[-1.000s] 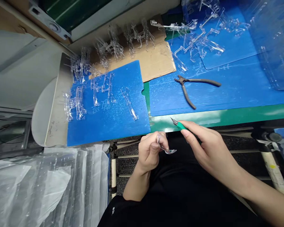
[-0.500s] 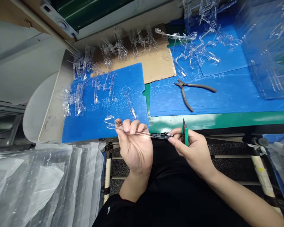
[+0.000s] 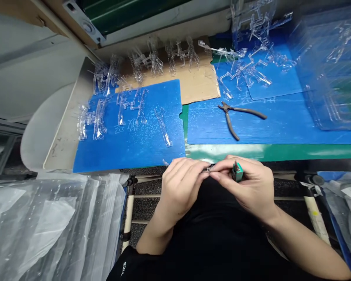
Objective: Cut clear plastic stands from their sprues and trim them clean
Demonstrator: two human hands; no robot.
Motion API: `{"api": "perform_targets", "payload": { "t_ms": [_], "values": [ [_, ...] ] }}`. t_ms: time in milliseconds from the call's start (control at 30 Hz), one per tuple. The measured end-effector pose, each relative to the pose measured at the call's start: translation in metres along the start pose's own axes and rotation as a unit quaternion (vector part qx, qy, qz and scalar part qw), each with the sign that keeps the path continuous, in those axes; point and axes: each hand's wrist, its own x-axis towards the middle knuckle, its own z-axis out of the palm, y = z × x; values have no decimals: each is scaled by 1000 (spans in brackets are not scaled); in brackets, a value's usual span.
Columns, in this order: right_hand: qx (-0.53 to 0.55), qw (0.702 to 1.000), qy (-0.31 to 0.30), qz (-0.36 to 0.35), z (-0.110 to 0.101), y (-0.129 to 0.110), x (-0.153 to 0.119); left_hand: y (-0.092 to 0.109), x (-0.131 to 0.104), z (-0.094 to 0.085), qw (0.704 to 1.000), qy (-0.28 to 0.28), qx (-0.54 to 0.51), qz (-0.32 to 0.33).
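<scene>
My left hand (image 3: 181, 185) is closed round a thin clear plastic piece (image 3: 208, 169), most of it hidden behind the fingers. The thumb and forefinger of my right hand (image 3: 251, 185) pinch the piece's right end, fingertips close to the left hand's. A green utility knife (image 3: 238, 173) is tucked in the right hand too, its dark blade pointing up and away. Beyond the hands, one clear plastic strip (image 3: 163, 128) lies on the left blue sheet (image 3: 143, 150). Diagonal cutters (image 3: 229, 113) with grey handles rest spread on the right blue sheet (image 3: 283, 130).
Clear branched plastic mouldings (image 3: 131, 102) stand in rows on the left sheet and on brown cardboard (image 3: 197, 86). More mouldings (image 3: 245, 70) are heaped at the back right, beside clear trays (image 3: 333, 105). Plastic-wrapped stacks (image 3: 55, 230) flank me below the table's front edge.
My left hand has turned palm down and slid right along the plastic piece, up to my right hand. The knife blade has tilted away from upright. The view has shifted slightly.
</scene>
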Motion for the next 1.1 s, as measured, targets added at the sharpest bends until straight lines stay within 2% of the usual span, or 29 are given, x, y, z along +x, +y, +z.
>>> {"api": "perform_targets", "payload": {
  "t_ms": [133,267,400,533,733,1100],
  "values": [
    [-34,998,-46,-22,-3,-3,1,-3,1,0,997,-34,-65,-18],
    [-93,993,-64,24,-14,-6,-3,-17,-4,-1,1000,16,-13,-13],
    [-269,955,-122,-30,-23,-14,-6,-29,-7,-5,997,66,27,15],
    [-335,929,-141,-69,-22,-19,-11,-30,-7,-5,996,90,14,18],
    [-359,917,-156,-78,-21,-21,-14,-26,-7,-5,996,89,25,23],
    [-332,926,-166,-67,-25,-18,-12,-24,-4,-3,996,81,37,28]
  ]
}}
